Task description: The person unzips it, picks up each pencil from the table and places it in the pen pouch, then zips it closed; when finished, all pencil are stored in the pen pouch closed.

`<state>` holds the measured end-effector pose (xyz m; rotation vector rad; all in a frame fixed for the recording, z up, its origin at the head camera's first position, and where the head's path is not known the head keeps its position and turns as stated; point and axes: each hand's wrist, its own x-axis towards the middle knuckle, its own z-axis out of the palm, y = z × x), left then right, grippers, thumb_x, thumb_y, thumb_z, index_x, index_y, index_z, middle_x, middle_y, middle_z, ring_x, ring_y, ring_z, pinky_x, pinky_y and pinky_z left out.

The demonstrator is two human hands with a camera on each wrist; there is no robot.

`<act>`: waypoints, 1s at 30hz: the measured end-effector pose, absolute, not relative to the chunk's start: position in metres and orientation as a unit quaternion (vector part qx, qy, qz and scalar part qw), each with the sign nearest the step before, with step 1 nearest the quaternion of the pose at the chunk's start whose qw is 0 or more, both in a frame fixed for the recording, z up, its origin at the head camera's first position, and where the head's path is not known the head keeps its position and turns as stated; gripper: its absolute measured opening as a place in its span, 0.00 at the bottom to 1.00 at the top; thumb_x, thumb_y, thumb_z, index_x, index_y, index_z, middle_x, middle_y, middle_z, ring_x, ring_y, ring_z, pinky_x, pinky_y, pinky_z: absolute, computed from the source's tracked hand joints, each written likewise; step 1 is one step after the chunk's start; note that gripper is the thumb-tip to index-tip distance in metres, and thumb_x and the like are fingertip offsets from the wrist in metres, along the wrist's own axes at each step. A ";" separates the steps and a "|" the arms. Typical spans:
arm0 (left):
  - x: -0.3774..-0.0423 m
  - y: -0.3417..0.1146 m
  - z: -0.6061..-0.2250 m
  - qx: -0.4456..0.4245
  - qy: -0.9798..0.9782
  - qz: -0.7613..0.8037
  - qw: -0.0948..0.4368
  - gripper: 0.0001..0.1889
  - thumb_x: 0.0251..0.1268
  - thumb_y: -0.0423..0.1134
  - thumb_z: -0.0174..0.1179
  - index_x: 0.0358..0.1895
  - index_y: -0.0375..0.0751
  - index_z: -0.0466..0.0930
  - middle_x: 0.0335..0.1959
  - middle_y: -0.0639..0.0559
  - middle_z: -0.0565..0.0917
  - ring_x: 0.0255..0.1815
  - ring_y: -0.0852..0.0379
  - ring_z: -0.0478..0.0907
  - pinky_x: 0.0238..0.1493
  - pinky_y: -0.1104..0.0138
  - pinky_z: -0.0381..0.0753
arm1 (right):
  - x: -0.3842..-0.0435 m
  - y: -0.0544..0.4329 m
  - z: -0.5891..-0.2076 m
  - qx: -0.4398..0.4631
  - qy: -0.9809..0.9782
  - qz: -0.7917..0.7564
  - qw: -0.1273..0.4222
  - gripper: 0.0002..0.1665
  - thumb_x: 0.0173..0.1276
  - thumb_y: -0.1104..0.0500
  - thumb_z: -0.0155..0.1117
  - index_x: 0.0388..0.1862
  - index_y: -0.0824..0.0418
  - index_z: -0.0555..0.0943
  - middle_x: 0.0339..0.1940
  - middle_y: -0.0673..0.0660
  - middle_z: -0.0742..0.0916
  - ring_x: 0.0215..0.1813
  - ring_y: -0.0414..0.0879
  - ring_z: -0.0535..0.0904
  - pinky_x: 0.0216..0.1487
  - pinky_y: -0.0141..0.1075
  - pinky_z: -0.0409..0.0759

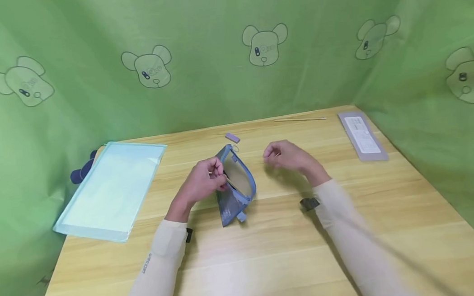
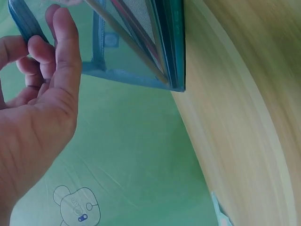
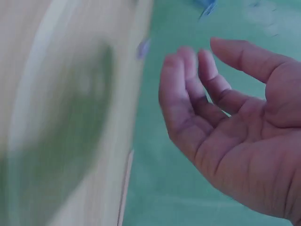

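Observation:
A blue mesh zip pencil pouch stands on the table with its mouth unzipped. My left hand grips the near side of its rim; a pale pencil end shows close to the fingertips. Through the mesh, the left wrist view reveals several slim sticks, a tan pencil among them, leaning inside the pouch. To the right of the pouch, my right hand hovers above the table, fingers loosely curled and holding nothing. In the right wrist view its palm is bare.
A purple eraser lies behind the pouch. Along the table's back edge is a pencil. A pale purple packet with a white label lies at right. A light teal folder covers the left side, beside a dark blue object.

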<state>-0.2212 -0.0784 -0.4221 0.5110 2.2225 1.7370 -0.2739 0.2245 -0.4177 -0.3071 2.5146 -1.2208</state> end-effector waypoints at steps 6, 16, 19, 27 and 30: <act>-0.223 -0.081 -0.422 0.170 0.779 0.587 0.140 0.09 0.69 0.21 0.58 0.37 0.38 0.71 0.32 0.50 0.73 0.35 0.52 0.86 0.43 0.57 0.95 | -0.332 0.273 -0.423 -0.040 0.931 -0.351 0.091 0.18 0.81 0.62 0.56 0.65 0.67 0.78 0.65 0.68 0.82 0.69 0.64 0.77 0.76 0.59 0.76; -0.224 -0.086 -0.422 0.171 0.777 0.589 0.144 0.09 0.69 0.21 0.58 0.37 0.38 0.70 0.34 0.50 0.72 0.36 0.52 0.84 0.47 0.50 0.95 | -0.394 0.331 -0.436 -0.038 0.956 -0.286 0.058 0.38 0.71 0.71 0.56 0.80 0.72 0.63 0.82 0.77 0.67 0.82 0.77 0.61 0.84 0.70 0.61; -0.224 -0.087 -0.423 0.175 0.776 0.589 0.141 0.09 0.68 0.21 0.58 0.37 0.38 0.70 0.34 0.50 0.72 0.35 0.52 0.83 0.47 0.47 0.95 | -0.401 0.337 -0.447 -0.064 0.966 -0.242 0.072 0.46 0.63 0.74 0.55 0.82 0.76 0.57 0.82 0.80 0.63 0.82 0.79 0.57 0.85 0.71 0.56; -0.223 -0.089 -0.420 0.184 0.774 0.589 0.139 0.09 0.67 0.21 0.57 0.36 0.37 0.70 0.32 0.49 0.72 0.34 0.53 0.83 0.46 0.47 0.95 | -0.409 0.347 -0.463 -0.053 0.978 -0.165 0.115 0.47 0.70 0.70 0.48 0.87 0.71 0.47 0.86 0.79 0.52 0.87 0.77 0.43 0.85 0.76 0.37; -0.226 -0.092 -0.419 0.187 0.778 0.585 0.132 0.09 0.67 0.21 0.58 0.36 0.37 0.71 0.32 0.49 0.72 0.33 0.53 0.83 0.43 0.51 0.95 | -0.410 0.345 -0.458 -0.052 0.981 -0.141 0.124 0.42 0.74 0.67 0.47 0.86 0.70 0.51 0.84 0.80 0.58 0.85 0.79 0.50 0.83 0.78 0.36</act>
